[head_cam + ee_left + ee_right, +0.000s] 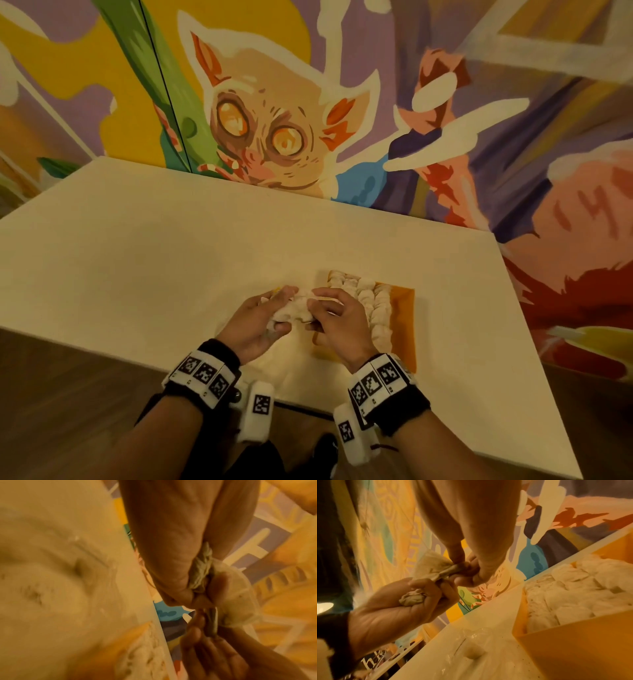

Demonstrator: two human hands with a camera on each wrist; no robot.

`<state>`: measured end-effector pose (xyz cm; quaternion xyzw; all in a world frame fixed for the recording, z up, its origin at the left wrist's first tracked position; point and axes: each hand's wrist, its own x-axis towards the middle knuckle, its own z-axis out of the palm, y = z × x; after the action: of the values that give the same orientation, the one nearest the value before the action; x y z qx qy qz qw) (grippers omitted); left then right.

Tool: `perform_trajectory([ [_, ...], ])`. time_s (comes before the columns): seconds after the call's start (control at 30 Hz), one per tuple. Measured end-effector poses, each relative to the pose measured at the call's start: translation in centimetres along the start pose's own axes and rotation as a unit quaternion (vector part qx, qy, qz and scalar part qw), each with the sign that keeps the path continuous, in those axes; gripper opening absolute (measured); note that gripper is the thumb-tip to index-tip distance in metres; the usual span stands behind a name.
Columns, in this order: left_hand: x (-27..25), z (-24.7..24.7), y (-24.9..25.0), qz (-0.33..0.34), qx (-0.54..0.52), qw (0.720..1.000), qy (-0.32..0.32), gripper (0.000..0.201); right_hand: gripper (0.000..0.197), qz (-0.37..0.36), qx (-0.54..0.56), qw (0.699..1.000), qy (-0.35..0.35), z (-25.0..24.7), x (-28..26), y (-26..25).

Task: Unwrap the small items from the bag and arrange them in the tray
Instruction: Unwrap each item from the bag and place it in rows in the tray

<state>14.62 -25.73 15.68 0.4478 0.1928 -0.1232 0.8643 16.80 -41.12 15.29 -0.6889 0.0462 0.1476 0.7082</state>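
Above the table's front, both hands hold one small wrapped item [297, 308] between them. My left hand [274, 310] grips it from the left and also keeps a crumpled scrap of wrapper [412, 597] in its palm. My right hand [327, 308] pinches the twisted end of the wrapper [452, 568]. Just to the right, the orange tray [400, 308] holds rows of unwrapped white pieces [373, 301]. A clear plastic bag [467, 639] lies on the table under the hands, with one small piece [474, 652] showing in it.
The white table [137, 246] stands against a painted wall [274, 120]. Its near edge runs just behind my wrists, with wooden floor [68, 411] below. The tray's near right part shows bare orange bottom [404, 342].
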Motion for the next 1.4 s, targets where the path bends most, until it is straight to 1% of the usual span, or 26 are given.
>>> perform_trajectory([
  [0.07, 0.5, 1.2, -0.7, -0.026, -0.062, 0.998, -0.006, 0.032, 0.021, 0.001, 0.018, 1.0, 0.013, -0.3, -0.1, 0.2],
  [0.1, 0.9, 1.6, -1.1, -0.036, -0.066, 0.997, -0.002, 0.033, 0.023, -0.014, 0.011, 1.0, 0.024, -0.4, -0.2, 0.1],
  [0.17, 1.6, 2.6, -2.0, -0.049, -0.043, 0.998, 0.018, 0.034, 0.024, -0.055, -0.038, 0.997, 0.05, -0.7, -0.4, 0.0],
  [0.23, 2.3, 3.4, -2.9, -0.06, -0.02, 0.998, 0.025, 0.042, 0.025, -0.093, -0.108, 0.987, 0.069, -1.1, -0.5, -0.1],
  [0.33, 2.6, 4.8, -3.5, -0.097, -0.05, 0.994, -0.001, 0.05, 0.031, -0.13, -0.19, 0.969, 0.095, -1.7, -0.3, 0.5],
  [0.4, 2.8, 5.5, -3.9, -0.121, -0.075, 0.99, -0.01, 0.053, 0.033, -0.143, -0.238, 0.955, 0.102, -2.0, -0.1, 1.2],
  [0.47, 3.1, 5.9, -4.4, -0.127, -0.05, 0.991, -0.006, 0.057, 0.039, -0.145, -0.292, 0.94, 0.1, -2.0, -0.1, 1.6],
  [0.53, 3.2, 6.6, -5.0, -0.115, -0.01, 0.993, 0.017, 0.062, 0.048, -0.143, -0.32, 0.931, 0.099, -2.2, -0.1, 1.9],
  [0.57, 3.3, 6.9, -5.3, -0.099, 0.005, 0.994, 0.036, 0.058, 0.048, -0.144, -0.323, 0.929, 0.104, -2.4, 0.0, 1.9],
  [0.63, 3.7, 7.1, -5.9, -0.064, 0.005, 0.996, 0.065, 0.041, 0.036, -0.148, -0.313, 0.93, 0.121, -3.1, 0.3, 1.8],
  [0.67, 3.9, 7.1, -6.0, -0.05, -0.006, 0.996, 0.069, 0.035, 0.031, -0.148, -0.298, 0.934, 0.126, -3.5, 0.5, 1.6],
  [0.8, 4.5, 6.9, -5.9, -0.032, -0.003, 0.996, 0.089, 0.022, 0.017, -0.141, -0.241, 0.954, 0.108, -5.2, 0.9, 1.0],
  [0.87, 4.8, 6.9, -5.7, -0.026, 0.006, 0.996, 0.089, 0.016, 0.016, -0.142, -0.241, 0.956, 0.092, -6.1, 1.2, 0.9],
  [0.93, 4.9, 6.8, -5.5, -0.015, 0.026, 0.997, 0.065, 0.011, 0.015, -0.139, -0.244, 0.956, 0.087, -7.0, 1.5, 0.8],
  [1.03, 4.9, 6.6, -5.0, 0.008, 0.091, 0.996, 0.003, 0.014, 0.016, -0.142, -0.239, 0.957, 0.086, -8.0, 1.9, 0.2],
  [1.13, 4.9, 6.7, -4.6, 0.031, 0.175, 0.983, -0.039, 0.017, 0.012, -0.144, -0.227, 0.96, 0.081, -8.7, 1.9, -0.7],
  [1.27, 5.2, 7.0, -4.2, 0.056, 0.253, 0.966, -0.027, 0.017, 0.003, -0.139, -0.152, 0.976, 0.069, -9.4, 2.4, -0.8],
  [1.4, 5.7, 7.1, -3.9, 0.05, 0.257, 0.964, -0.046, 0.027, 0.007, -0.113, -0.132, 0.984, 0.038, -9.9, 3.1, -0.3],
])
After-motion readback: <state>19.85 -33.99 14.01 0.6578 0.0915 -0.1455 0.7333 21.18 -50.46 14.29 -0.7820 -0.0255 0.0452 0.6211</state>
